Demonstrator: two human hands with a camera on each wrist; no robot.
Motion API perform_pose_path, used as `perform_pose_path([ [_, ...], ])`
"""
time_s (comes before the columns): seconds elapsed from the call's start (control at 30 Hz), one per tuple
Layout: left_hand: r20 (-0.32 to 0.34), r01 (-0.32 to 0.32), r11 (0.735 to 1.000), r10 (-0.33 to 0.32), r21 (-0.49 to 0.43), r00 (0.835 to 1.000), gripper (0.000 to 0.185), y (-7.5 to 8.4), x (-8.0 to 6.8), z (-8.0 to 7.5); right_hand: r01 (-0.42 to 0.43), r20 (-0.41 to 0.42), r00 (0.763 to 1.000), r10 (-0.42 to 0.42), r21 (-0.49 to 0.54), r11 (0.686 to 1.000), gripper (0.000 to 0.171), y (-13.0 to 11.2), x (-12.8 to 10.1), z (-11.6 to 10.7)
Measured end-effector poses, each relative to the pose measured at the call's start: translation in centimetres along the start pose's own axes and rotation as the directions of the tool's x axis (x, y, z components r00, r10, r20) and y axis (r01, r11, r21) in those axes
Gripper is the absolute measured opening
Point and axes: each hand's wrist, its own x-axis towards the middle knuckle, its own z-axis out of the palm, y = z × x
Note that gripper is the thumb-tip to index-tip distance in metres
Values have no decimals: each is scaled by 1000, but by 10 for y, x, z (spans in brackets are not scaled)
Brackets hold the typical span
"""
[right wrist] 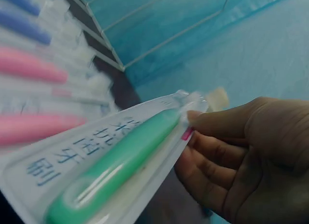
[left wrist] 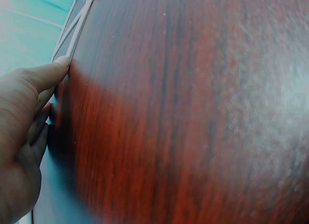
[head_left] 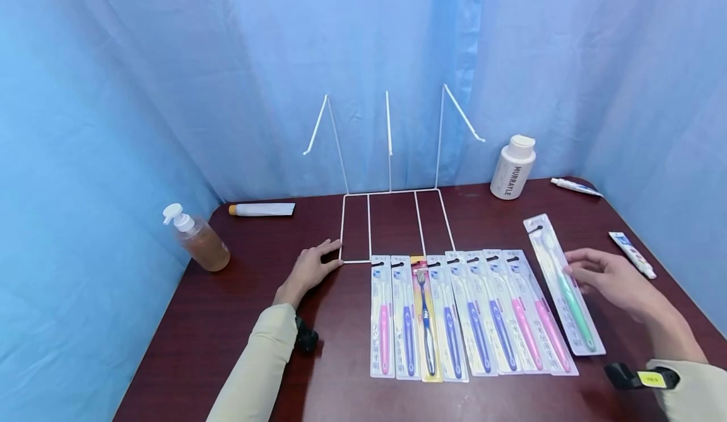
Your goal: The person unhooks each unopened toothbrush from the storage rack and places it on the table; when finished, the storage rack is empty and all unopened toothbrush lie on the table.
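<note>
My right hand [head_left: 610, 280] pinches a packaged toothbrush [head_left: 570, 293] by its right edge, thumb on the front. The brush has a green handle, which the right wrist view shows up close with its printed backing [right wrist: 91, 142]. To its left, several packaged toothbrushes [head_left: 477, 337] with pink or blue handles lie in a row; one dark blue brush [head_left: 426, 321] has a yellow card. At the left front corner of a white wire rack [head_left: 342, 226], my left hand [head_left: 309, 274] touches the frame with thumb and fingertips spread. Its thumb [left wrist: 60, 62] lies against the wire.
A pump bottle [head_left: 204, 245] of amber liquid and a tube with an orange cap [head_left: 264, 209] stand and lie at left. Back right are a white bottle [head_left: 513, 169] and two small tubes [head_left: 576, 187]. Blue curtains [head_left: 272, 62] surround the dark wood table [head_left: 238, 334]. Wire prongs rise from the rack.
</note>
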Motion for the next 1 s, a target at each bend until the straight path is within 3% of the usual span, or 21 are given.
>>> perform_pose_path([
  [0.13, 8, -1, 1000, 1, -7, 1000, 52, 0, 0, -1, -90, 122, 989, 84, 46, 995, 52, 23, 0, 1],
  [0.33, 10, 6, 1000, -6, -7, 1000, 53, 0, -1, -1, -168, 195, 970, 148, 93, 981, 55, 42, 3, 6],
  [0.57, 9, 0, 1000, 0, -1, 1000, 53, -1, 1, -1, -189, 158, 970, 183, 23, 982, 48, 40, 5, 9],
  [0.9, 25, 9, 1000, -8, -23, 1000, 52, 0, 1, -5, -215, 72, 971, 229, -163, 963, 37, 27, 5, 10],
  [1.0, -2, 0, 1000, 0, -26, 1000, 51, 0, 2, -9, -209, 33, 974, 222, -231, 950, 36, 18, 5, 7],
])
